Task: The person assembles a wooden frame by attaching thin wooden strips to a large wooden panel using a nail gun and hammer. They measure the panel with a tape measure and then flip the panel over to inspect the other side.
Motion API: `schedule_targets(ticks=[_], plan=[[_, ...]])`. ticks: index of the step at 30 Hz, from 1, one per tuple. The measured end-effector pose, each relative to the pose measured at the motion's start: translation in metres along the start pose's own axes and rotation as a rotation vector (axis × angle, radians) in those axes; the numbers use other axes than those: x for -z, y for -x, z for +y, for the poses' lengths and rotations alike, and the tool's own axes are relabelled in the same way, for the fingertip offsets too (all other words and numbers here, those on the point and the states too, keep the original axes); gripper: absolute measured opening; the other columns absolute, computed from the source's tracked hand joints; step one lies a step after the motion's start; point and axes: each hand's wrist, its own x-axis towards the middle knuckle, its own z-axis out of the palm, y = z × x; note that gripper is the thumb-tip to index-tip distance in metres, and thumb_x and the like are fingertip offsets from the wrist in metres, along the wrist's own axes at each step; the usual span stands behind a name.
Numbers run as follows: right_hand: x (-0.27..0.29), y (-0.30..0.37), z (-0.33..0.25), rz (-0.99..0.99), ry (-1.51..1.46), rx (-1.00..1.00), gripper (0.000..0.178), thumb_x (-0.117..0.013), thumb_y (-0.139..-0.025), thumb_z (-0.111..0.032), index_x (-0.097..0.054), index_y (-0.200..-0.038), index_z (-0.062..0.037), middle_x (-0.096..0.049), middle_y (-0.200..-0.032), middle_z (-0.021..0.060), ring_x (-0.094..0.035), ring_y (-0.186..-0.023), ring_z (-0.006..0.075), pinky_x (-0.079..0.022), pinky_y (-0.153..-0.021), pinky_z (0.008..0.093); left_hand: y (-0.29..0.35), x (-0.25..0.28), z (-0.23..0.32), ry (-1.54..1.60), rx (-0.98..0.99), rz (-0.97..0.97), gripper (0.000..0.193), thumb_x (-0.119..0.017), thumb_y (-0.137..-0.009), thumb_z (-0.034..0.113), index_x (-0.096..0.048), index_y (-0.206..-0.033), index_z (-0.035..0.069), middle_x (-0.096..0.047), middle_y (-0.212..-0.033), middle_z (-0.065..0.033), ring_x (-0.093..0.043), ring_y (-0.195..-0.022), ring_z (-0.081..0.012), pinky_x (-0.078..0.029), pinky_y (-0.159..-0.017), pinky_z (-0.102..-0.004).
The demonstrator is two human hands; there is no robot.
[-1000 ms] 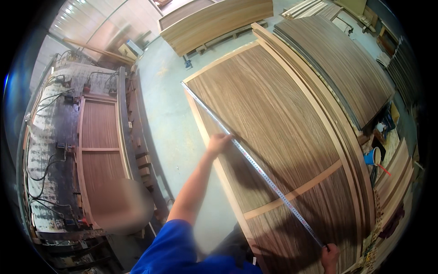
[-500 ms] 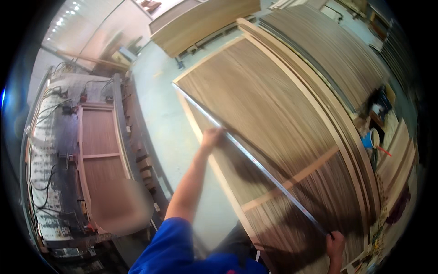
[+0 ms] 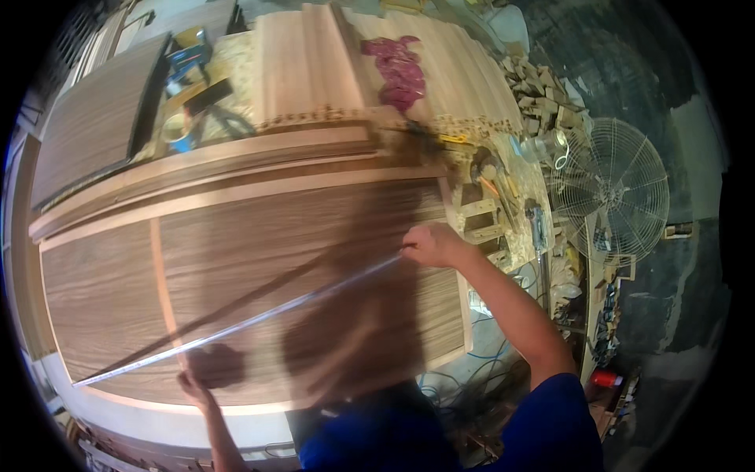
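A large wood-grain door panel [image 3: 236, 244] with a pale frame and a crossbar [image 3: 163, 275] lies flat before me. Diagonally over it runs a tape measure blade [image 3: 259, 315], from the near left corner up to my right hand [image 3: 432, 245]. That hand is closed around the tape's end at the panel's right part; the fingers hide what the tape ends in there. My left hand [image 3: 193, 389] is at the near edge, just below the tape by the crossbar. Its fingers are blurred, and whether they touch the tape does not show.
Beyond the panel lie pale boards [image 3: 303, 63], a pink cloth [image 3: 399, 71] and a blue cup [image 3: 180, 135]. Dark panels [image 3: 94, 118] are stacked at the far left. A caged fan [image 3: 612, 193] stands to the right, near wood offcuts [image 3: 543, 94] and hand tools.
My view has swung right, bringing the fan and boards in. My left hand has come off the tape's middle toward the panel's near edge; my right hand keeps its hold with the tape stretched.
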Motion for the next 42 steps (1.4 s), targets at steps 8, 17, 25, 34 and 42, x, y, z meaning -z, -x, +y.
schedule_targets(ticks=[8,17,25,34,42], plan=[[0.092,-0.031,0.223,-0.048,0.101,-0.065,0.034,-0.065,-0.092,-0.04,-0.077,-0.106,-0.0118,-0.075,-0.101,0.0156,-0.07,-0.099,0.0386,-0.055,-0.088,0.0501,0.252,-0.275,0.312,-0.251,-0.708,-0.429,0.045,-0.071,-0.079,0.002,-0.062,-0.124,0.004,-0.058,-0.129,-0.0198,-0.052,-0.124,-0.0421,-0.04,-0.108,-0.0515],[0.108,-0.094,0.348,-0.134,0.027,0.013,0.033,-0.065,-0.091,-0.039,-0.076,-0.097,-0.009,-0.074,-0.096,0.0184,-0.07,-0.095,0.039,-0.055,-0.084,0.0496,0.235,-0.546,0.496,-0.526,-0.9,-0.394,0.068,-0.063,-0.091,0.019,-0.044,-0.155,0.004,-0.04,-0.163,-0.0145,-0.033,-0.154,-0.0345,-0.02,-0.127,-0.0556],[0.113,-0.121,0.373,-0.235,-0.032,-0.019,0.031,-0.069,-0.089,-0.036,-0.078,-0.096,-0.0068,-0.072,-0.089,0.0199,-0.068,-0.088,0.0408,-0.053,-0.079,0.0492,0.232,-0.565,0.505,-0.605,-0.845,-0.443,0.075,-0.059,-0.089,0.021,-0.039,-0.159,0.005,-0.038,-0.166,-0.0147,-0.029,-0.156,-0.0359,-0.015,-0.128,-0.0599],[0.118,-0.13,0.374,-0.24,-0.079,0.007,0.031,-0.072,-0.089,-0.035,-0.076,-0.089,-0.0045,-0.069,-0.081,0.0211,-0.067,-0.081,0.0413,-0.053,-0.075,0.0482,0.233,-0.564,0.503,-0.638,-0.795,-0.485,0.074,-0.058,-0.089,0.024,-0.042,-0.158,0.003,-0.039,-0.165,-0.0165,-0.033,-0.156,-0.035,-0.016,-0.127,-0.0605],[0.128,-0.139,0.366,-0.313,-0.024,-0.01,0.032,-0.072,-0.09,-0.036,-0.075,-0.088,-0.0036,-0.069,-0.081,0.0209,-0.068,-0.082,0.0413,-0.054,-0.076,0.0488,0.232,-0.564,0.504,-0.623,-0.776,-0.486,0.073,-0.058,-0.088,0.025,-0.045,-0.156,0.002,-0.043,-0.163,-0.0175,-0.035,-0.155,-0.0346,-0.015,-0.127,-0.0601]])
